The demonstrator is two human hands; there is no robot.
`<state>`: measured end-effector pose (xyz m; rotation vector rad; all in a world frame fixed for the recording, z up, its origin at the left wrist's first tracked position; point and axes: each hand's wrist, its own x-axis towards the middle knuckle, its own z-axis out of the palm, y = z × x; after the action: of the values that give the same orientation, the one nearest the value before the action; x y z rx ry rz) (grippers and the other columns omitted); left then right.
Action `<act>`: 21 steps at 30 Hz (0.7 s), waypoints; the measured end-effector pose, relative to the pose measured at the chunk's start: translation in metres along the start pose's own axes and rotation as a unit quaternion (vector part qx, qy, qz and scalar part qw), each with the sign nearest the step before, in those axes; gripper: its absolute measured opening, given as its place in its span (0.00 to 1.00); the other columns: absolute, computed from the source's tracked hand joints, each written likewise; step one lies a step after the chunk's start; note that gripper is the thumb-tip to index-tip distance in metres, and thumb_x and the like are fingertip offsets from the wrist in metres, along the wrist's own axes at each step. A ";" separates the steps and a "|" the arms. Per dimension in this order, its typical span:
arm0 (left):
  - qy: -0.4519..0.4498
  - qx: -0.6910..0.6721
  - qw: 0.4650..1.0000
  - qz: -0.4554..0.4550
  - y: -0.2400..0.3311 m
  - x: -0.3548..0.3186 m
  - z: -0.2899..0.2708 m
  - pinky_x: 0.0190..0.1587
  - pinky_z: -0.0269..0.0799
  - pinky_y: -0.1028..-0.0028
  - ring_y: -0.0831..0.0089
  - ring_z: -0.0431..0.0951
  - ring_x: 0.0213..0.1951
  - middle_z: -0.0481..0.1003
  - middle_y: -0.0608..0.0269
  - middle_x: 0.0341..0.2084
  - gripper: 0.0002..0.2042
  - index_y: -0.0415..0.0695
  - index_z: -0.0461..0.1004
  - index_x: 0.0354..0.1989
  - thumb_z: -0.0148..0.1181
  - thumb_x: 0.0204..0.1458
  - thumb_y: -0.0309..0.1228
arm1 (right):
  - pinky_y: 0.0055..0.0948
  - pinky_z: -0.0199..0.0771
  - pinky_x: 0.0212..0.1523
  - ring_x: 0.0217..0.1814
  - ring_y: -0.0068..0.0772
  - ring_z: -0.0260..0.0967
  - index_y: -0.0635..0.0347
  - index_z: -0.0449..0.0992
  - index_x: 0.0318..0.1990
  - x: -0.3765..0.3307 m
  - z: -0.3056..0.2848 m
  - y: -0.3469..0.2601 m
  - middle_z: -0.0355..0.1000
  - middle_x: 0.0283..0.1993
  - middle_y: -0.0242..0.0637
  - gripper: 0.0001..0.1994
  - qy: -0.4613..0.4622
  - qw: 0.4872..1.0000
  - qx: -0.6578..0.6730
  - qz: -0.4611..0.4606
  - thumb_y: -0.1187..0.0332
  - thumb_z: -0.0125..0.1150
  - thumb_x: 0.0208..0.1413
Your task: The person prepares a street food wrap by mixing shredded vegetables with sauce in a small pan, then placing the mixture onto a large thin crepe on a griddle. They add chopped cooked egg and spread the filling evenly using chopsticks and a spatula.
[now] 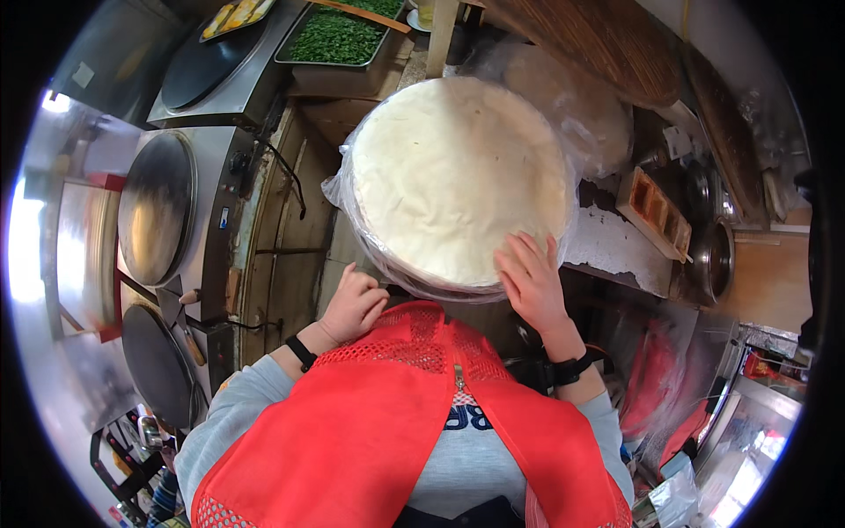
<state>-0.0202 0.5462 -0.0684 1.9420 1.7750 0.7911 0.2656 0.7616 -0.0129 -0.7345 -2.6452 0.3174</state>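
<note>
A broad stack of pale, thin round wrappers [458, 180], like flat dough sheets, lies in front of me with clear plastic film [352, 207] around its sides. My right hand [533, 283] rests on the near right edge of the top sheet, fingers stretched out and slightly spread. To the near left of the stack, apart from it, my left hand [355, 304] is held close to my red vest [343, 422]. Its fingers are curled in, and whether anything is inside them is hidden.
Round griddles [158, 207] line the left side, with a wooden-handled scraper [194, 343] by them. A tray of chopped greens [334, 37] stands at the back. Another film-covered pale round [572, 106] sits behind the stack. At right are a sauce container [656, 211] and metal pots [711, 260].
</note>
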 end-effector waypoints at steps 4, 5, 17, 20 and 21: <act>0.169 0.054 0.984 0.020 0.021 0.022 -0.015 0.66 0.50 0.47 0.61 0.69 0.49 0.69 0.59 0.42 0.15 0.45 0.74 0.45 0.64 0.47 0.29 | 0.52 0.56 0.65 0.60 0.41 0.63 0.55 0.73 0.46 0.035 -0.015 0.002 0.67 0.56 0.38 0.20 -0.131 0.987 0.008 -0.090 0.66 0.70 0.44; 0.189 0.067 0.980 0.005 0.024 0.030 -0.017 0.67 0.48 0.47 0.61 0.69 0.49 0.70 0.59 0.44 0.16 0.44 0.73 0.46 0.64 0.47 0.29 | 0.52 0.56 0.65 0.60 0.41 0.64 0.55 0.74 0.46 0.040 -0.017 0.001 0.67 0.56 0.38 0.21 -0.150 0.984 0.018 -0.099 0.65 0.71 0.43; 0.130 0.207 0.970 -0.018 0.002 0.012 0.014 0.66 0.42 0.39 0.64 0.66 0.51 0.68 0.67 0.44 0.19 0.57 0.74 0.49 0.60 0.47 0.26 | 0.37 0.73 0.45 0.48 0.41 0.69 0.56 0.73 0.36 0.058 -0.033 -0.001 0.68 0.42 0.36 0.14 -0.238 0.955 -0.009 -0.177 0.66 0.69 0.42; 0.108 0.179 0.978 -0.005 0.009 0.010 0.021 0.64 0.46 0.38 0.63 0.65 0.51 0.65 0.65 0.44 0.20 0.62 0.74 0.50 0.61 0.47 0.29 | 0.37 0.73 0.45 0.48 0.41 0.69 0.57 0.73 0.37 0.058 -0.029 -0.002 0.68 0.42 0.37 0.14 -0.213 0.958 -0.014 -0.190 0.65 0.68 0.44; 0.098 0.167 0.981 0.007 0.011 0.010 0.021 0.64 0.46 0.38 0.62 0.65 0.51 0.65 0.64 0.43 0.20 0.63 0.74 0.51 0.62 0.47 0.29 | 0.37 0.73 0.46 0.48 0.42 0.69 0.57 0.73 0.37 0.057 -0.027 -0.004 0.69 0.43 0.37 0.14 -0.188 0.963 -0.006 -0.192 0.64 0.68 0.44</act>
<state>0.0017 0.5565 -0.0764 2.1480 2.1297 0.7498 0.2297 0.7922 0.0293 -0.1574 -3.0671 0.3585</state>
